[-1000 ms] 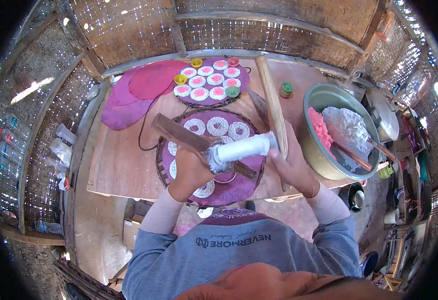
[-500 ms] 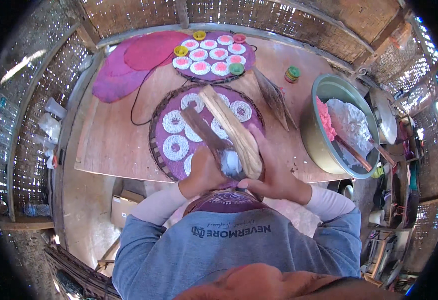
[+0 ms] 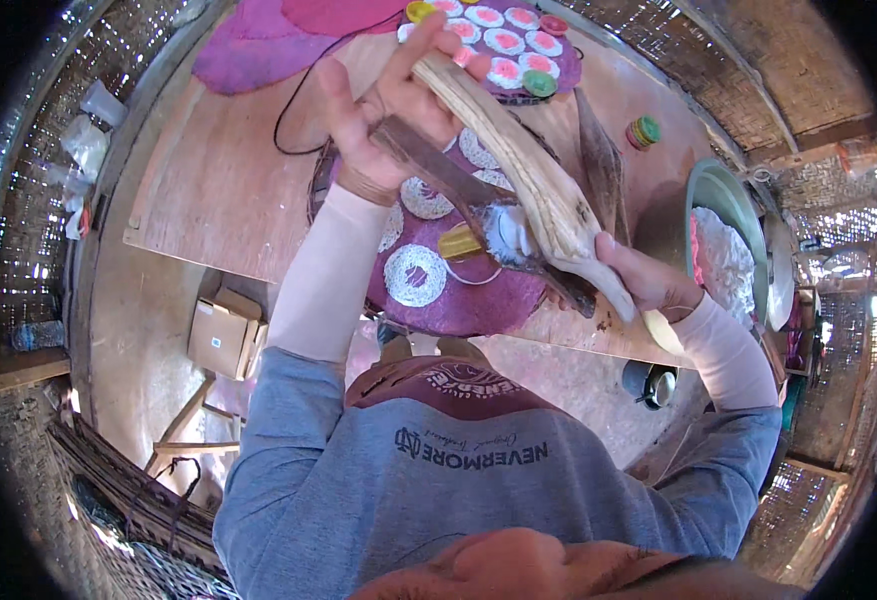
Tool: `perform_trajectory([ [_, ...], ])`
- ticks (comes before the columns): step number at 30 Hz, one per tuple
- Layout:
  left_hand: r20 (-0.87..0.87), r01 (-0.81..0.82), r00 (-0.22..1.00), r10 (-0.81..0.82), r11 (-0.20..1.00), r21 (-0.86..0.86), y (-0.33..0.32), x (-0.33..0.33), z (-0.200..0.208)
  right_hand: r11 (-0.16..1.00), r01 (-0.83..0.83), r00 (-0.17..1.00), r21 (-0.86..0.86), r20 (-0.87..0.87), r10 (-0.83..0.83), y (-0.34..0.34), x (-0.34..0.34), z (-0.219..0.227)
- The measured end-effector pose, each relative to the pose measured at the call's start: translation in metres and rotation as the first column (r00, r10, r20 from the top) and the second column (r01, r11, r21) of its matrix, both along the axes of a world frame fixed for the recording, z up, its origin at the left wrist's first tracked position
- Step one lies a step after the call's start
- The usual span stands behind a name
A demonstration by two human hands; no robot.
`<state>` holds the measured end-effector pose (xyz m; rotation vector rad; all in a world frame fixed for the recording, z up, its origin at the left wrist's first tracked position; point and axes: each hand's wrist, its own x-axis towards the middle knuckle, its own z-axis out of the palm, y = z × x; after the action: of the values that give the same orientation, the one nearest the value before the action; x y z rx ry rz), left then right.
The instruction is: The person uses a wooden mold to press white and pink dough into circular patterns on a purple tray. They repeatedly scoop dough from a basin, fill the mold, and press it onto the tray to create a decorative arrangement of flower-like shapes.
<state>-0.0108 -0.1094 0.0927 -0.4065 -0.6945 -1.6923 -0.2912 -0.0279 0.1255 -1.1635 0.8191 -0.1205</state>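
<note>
Surface of bare wood bears a round purple mat at its front edge and, by its right edge, a green basin containing a white mass beside a pink one. Above the mat, near the front edge, a pale wooden lever slants over a darker wooden bar. The hands are well apart: the right hand is clamped on the lever's lower end, while the left hand lies open, fingers spread, at both pieces' upper ends. White material shows at the bar's broad part. White lacy rings rest on the mat; small stacked cups stand toward the far right corner.
</note>
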Motion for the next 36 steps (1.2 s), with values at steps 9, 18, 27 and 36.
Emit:
perform_trajectory([
  [9, -0.148, 0.178, 0.979, -0.143, 0.95, 0.258, -0.001, -0.006, -0.08, 0.998, -0.06, 0.973, 0.026, -0.221, 0.065, -0.008, -0.002, -0.041],
  [18, 0.016, 0.058, 0.998, -0.065, 0.956, 0.287, 0.006, 0.002, -0.069, 0.993, 0.009, 0.934, -0.122, -0.355, -0.052, -0.002, 0.01, -0.048],
  [27, -0.157, 0.199, 0.976, -0.147, 0.899, 0.391, 0.008, -0.022, -0.099, 0.989, 0.016, 0.876, -0.149, -0.474, -0.086, -0.004, -0.003, -0.023],
  [36, -0.151, 0.203, 0.974, -0.169, 0.947, 0.25, -0.014, -0.012, -0.091, 0.85, -0.216, 0.703, -0.481, -0.681, -0.207, -0.017, 0.009, -0.023],
])
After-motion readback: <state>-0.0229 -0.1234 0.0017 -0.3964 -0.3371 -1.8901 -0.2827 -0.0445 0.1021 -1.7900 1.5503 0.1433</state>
